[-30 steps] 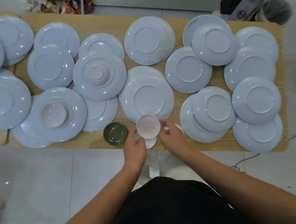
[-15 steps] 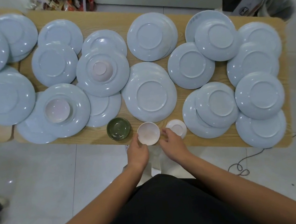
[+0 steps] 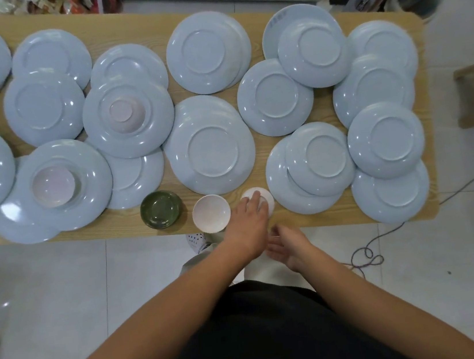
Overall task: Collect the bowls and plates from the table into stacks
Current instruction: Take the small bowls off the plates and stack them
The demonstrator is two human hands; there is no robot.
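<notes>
1. Right hand [image 3: 287,248]: off the table's near edge, above the floor. Palm open, fingers loosely apart, holds nothing.
2. Left hand [image 3: 247,223]: reaches across the near edge. Its fingers lie together on the small upturned bowl [image 3: 265,198]. Cannot tell if they have curled round its rim.
3. That bowl sits base-up at the near edge, just beside the overlapping plates [image 3: 304,176] to its right. Probably light, hard, glazed and slick. The best hold is likely thumb and fingers opposite each other on the rim, not the smooth dome.
4. White bowl [image 3: 211,213]: upright, just left of the hand, at the near edge. Looks nestable once the other bowl is flipped. Likely chips if dropped in.
5. Green bowl [image 3: 161,209]: upright, further left along the near edge, apart from the white one.
6. Table [image 3: 115,222] middle: pale blue plates all face-down, many overlapping. Big centre plate [image 3: 212,149] lies flat, so a rim probably has to be levered up or slid over the edge. Stiff, heavier, breakable.
7. Left middle: a pink bowl [image 3: 54,185] upright on one plate, another pink bowl [image 3: 126,115] base-up on a plate behind it. These should come off before the plates are stacked.
8. Far edge: more face-down plates, e.g. [image 3: 206,50].
</notes>
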